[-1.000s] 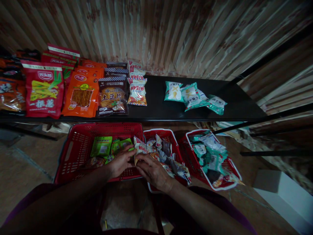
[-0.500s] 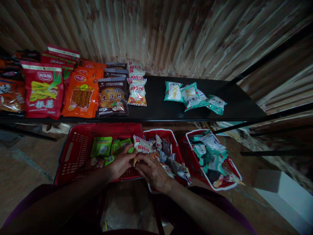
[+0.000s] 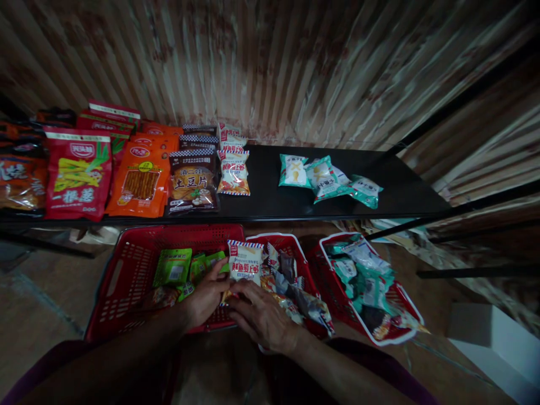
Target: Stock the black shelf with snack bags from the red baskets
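White snack packet [image 3: 245, 263] held between left hand [image 3: 206, 297] and right hand [image 3: 264, 318]
With its upper part exposed beyond both hands, it is judged light, slick and crushable; its edges should be gripped softly.

Head-worn view, forward and downward

White packet [image 3: 245, 260], red lettering upright; between left hand [image 3: 206, 298] and right hand [image 3: 265, 316]
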Demonstrator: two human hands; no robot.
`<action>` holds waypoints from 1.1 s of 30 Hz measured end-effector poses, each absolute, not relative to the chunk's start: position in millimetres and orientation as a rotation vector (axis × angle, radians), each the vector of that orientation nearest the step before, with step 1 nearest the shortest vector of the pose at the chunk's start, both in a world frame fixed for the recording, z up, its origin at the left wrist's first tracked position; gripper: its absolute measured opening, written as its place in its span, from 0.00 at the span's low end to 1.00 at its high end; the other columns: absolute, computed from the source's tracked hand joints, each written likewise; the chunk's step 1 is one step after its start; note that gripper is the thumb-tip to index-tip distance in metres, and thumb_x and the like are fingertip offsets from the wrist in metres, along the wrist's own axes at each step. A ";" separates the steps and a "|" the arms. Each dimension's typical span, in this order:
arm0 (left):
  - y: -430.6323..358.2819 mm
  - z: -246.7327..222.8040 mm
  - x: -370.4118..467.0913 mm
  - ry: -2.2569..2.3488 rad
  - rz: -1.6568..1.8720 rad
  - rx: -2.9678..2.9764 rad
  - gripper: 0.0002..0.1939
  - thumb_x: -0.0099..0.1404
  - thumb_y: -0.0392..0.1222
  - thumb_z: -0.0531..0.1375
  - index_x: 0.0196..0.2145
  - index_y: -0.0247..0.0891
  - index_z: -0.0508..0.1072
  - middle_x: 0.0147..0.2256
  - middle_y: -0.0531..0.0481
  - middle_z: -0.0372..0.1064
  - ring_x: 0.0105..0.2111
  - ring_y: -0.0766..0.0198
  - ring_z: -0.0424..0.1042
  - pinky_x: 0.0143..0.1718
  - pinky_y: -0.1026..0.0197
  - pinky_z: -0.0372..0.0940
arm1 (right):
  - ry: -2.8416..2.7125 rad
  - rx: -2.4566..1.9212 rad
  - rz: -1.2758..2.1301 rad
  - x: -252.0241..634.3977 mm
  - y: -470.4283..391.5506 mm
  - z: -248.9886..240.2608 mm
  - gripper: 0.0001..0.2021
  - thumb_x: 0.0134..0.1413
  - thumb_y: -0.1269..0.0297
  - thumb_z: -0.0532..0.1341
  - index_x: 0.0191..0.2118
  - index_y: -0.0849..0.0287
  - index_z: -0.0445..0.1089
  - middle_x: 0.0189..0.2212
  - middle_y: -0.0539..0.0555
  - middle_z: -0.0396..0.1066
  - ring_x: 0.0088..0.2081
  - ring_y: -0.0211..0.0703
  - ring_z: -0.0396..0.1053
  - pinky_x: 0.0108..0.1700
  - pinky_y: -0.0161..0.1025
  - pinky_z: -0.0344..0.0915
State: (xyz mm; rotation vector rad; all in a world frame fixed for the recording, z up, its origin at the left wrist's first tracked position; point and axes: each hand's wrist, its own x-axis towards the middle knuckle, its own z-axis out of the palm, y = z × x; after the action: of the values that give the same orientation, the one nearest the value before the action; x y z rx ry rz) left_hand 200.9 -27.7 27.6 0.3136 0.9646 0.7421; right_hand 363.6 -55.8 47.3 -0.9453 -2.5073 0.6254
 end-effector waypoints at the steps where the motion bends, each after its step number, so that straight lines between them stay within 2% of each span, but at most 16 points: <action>1: -27.6 27.6 201.0 0.986 0.734 0.334 0.40 0.47 0.31 0.63 0.57 0.41 0.55 0.37 0.48 0.71 0.36 0.60 0.72 0.39 0.60 0.62 | -2.503 -0.924 0.623 365.1 -55.1 49.6 0.10 0.57 0.67 0.55 0.44 0.60 0.67 0.44 0.59 0.67 0.46 0.45 0.65 0.47 0.41 0.67; 4: -27.7 25.6 201.8 0.978 0.719 0.397 0.37 0.48 0.33 0.63 0.55 0.41 0.58 0.38 0.47 0.71 0.37 0.59 0.71 0.38 0.60 0.62 | -2.455 -0.875 0.509 371.8 -51.6 58.4 0.11 0.57 0.71 0.55 0.46 0.60 0.66 0.41 0.57 0.69 0.44 0.43 0.66 0.45 0.40 0.68; 9: -31.5 18.5 204.1 0.914 0.747 0.442 0.33 0.47 0.31 0.63 0.52 0.41 0.63 0.41 0.45 0.70 0.42 0.57 0.70 0.43 0.58 0.61 | -2.286 -0.968 0.195 390.5 -40.1 73.1 0.13 0.55 0.73 0.55 0.47 0.59 0.65 0.40 0.59 0.70 0.43 0.46 0.68 0.45 0.44 0.68; 12: -32.4 20.2 205.5 0.897 0.708 0.468 0.31 0.48 0.32 0.62 0.52 0.41 0.63 0.43 0.43 0.70 0.42 0.54 0.70 0.44 0.54 0.62 | -2.146 -1.102 0.142 404.6 -31.0 75.2 0.13 0.54 0.73 0.54 0.46 0.56 0.66 0.39 0.59 0.70 0.41 0.46 0.69 0.42 0.43 0.69; 15: -23.2 32.5 206.0 0.805 0.726 0.540 0.30 0.50 0.35 0.63 0.52 0.40 0.64 0.47 0.41 0.69 0.44 0.53 0.70 0.45 0.52 0.62 | -1.954 -1.288 0.117 418.9 -23.3 74.7 0.13 0.54 0.70 0.56 0.46 0.55 0.66 0.41 0.58 0.68 0.43 0.47 0.68 0.44 0.44 0.68; 18: -1.7 52.8 206.6 0.757 0.838 0.622 0.29 0.52 0.38 0.63 0.52 0.39 0.63 0.49 0.41 0.68 0.46 0.53 0.69 0.46 0.53 0.62 | -1.653 -1.487 0.248 427.5 -16.4 75.7 0.15 0.56 0.64 0.55 0.50 0.55 0.62 0.47 0.59 0.65 0.49 0.49 0.65 0.49 0.47 0.65; 21: 25.4 73.7 211.3 0.821 1.000 0.672 0.33 0.52 0.40 0.64 0.55 0.39 0.60 0.50 0.41 0.68 0.46 0.54 0.69 0.47 0.53 0.63 | -1.393 -1.550 0.552 425.1 -7.7 77.4 0.21 0.58 0.58 0.53 0.56 0.54 0.54 0.51 0.60 0.62 0.52 0.49 0.63 0.51 0.49 0.64; 24: 50.3 88.1 222.5 0.866 1.169 0.718 0.35 0.53 0.41 0.62 0.57 0.39 0.56 0.51 0.42 0.67 0.46 0.55 0.69 0.48 0.54 0.63 | -1.320 -1.491 0.802 412.5 3.3 77.2 0.28 0.56 0.55 0.55 0.60 0.53 0.48 0.52 0.61 0.63 0.51 0.48 0.65 0.50 0.48 0.65; 28: 74.9 93.3 239.1 0.925 1.325 0.834 0.33 0.55 0.39 0.59 0.58 0.38 0.56 0.52 0.42 0.66 0.47 0.58 0.69 0.48 0.56 0.63 | -1.292 -1.288 1.014 391.0 20.5 74.2 0.33 0.56 0.56 0.56 0.63 0.52 0.41 0.51 0.60 0.65 0.46 0.45 0.70 0.47 0.44 0.68; 30: 84.6 90.1 242.9 0.978 1.357 0.895 0.32 0.57 0.38 0.57 0.59 0.37 0.54 0.51 0.40 0.67 0.46 0.58 0.70 0.47 0.56 0.65 | -1.289 -1.251 1.006 382.5 31.8 71.1 0.32 0.56 0.56 0.55 0.63 0.53 0.42 0.50 0.59 0.66 0.45 0.45 0.70 0.46 0.43 0.68; 33: 97.8 80.5 240.9 1.113 1.416 1.048 0.29 0.59 0.37 0.53 0.59 0.37 0.53 0.51 0.40 0.66 0.47 0.59 0.70 0.47 0.56 0.65 | -1.346 -1.272 0.845 374.7 53.7 63.9 0.27 0.55 0.58 0.56 0.60 0.54 0.53 0.51 0.59 0.66 0.48 0.46 0.69 0.48 0.43 0.67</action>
State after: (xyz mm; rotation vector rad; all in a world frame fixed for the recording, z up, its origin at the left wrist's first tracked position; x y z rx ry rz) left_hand 240.9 97.8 80.5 1.0482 1.1131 1.4164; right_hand 374.7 53.7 63.9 -1.2721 -1.3458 0.8446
